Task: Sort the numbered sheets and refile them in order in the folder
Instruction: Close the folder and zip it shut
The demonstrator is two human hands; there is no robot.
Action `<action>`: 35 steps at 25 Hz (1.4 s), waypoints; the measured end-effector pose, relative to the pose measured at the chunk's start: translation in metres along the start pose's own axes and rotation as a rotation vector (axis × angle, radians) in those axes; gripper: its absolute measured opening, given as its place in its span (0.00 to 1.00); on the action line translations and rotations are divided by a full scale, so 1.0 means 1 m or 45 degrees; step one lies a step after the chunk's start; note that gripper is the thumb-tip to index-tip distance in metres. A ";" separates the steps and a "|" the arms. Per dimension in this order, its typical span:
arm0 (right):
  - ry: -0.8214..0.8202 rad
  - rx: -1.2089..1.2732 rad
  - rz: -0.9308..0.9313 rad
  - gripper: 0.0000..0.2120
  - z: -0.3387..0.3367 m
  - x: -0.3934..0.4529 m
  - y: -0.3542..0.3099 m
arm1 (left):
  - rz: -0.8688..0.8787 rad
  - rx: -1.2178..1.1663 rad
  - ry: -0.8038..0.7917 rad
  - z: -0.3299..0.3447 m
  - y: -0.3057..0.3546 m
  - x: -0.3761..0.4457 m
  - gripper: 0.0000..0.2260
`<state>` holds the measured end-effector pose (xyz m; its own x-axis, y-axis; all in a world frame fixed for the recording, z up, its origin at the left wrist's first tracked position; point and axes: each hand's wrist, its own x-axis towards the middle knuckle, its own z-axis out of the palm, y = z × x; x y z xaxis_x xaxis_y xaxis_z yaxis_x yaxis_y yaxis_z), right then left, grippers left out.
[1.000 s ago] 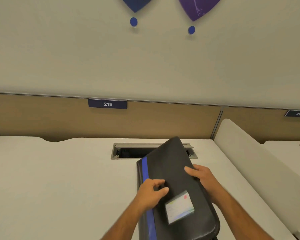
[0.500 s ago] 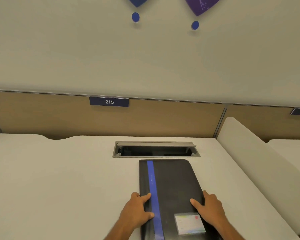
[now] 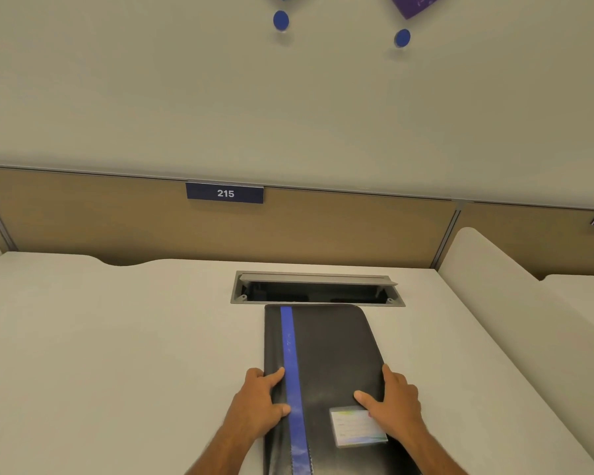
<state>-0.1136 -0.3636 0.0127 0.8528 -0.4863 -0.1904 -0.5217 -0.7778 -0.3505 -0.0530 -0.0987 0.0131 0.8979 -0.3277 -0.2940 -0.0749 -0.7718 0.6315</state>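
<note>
The folder (image 3: 326, 365), a black leather-look portfolio with rounded corners and a blue stripe (image 3: 290, 371) running lengthwise near its left edge, lies closed and flat on the off-white desk (image 3: 117, 354). Its far end stops just short of the grey metal cable tray (image 3: 318, 289) recessed into the desk top. A small pale card label (image 3: 355, 426) sits on the cover near the right-hand corner closest to the viewer. The numbered sheets are not visible; presumably they are inside the shut cover.

The left hand (image 3: 259, 402) rests palm-down over the left, stripe-side edge, its fingers spread loosely, with the thumb lying on the stripe. The right hand (image 3: 396, 402) rests on the right edge, also spread, its thumb pointing inward across the cover just above the label and its fingers curling toward the outer edge. Neither hand pinches or lifts anything; both bear flat on the cover.

This placement appears to square the folder to the viewer and steady it. The stripe side is probably the spine, so the right hand is placed where the cover would lift, while the left is placed to hold the spine down. Bare desk on either side offers room for laying out sheets. The task stands at its start: opening has not yet been done.

Behind the desk, a tan partition (image 3: 83, 217) carries a dark plate (image 3: 225, 193) reading 215.
</note>
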 end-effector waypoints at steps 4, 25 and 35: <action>0.036 -0.084 0.023 0.42 0.005 0.001 -0.002 | 0.013 -0.038 0.019 0.002 -0.001 -0.003 0.35; 0.026 0.253 -0.972 0.14 0.073 -0.151 -0.041 | -0.031 -0.234 -0.519 -0.019 -0.032 -0.096 0.13; -0.027 -0.127 -1.264 0.18 0.081 -0.144 -0.052 | -0.005 0.026 -0.718 -0.017 -0.030 -0.109 0.12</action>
<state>-0.2078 -0.2210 -0.0156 0.9032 0.4090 0.1306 0.4293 -0.8584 -0.2808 -0.1413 -0.0301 0.0383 0.5279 -0.5609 -0.6377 -0.0853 -0.7821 0.6173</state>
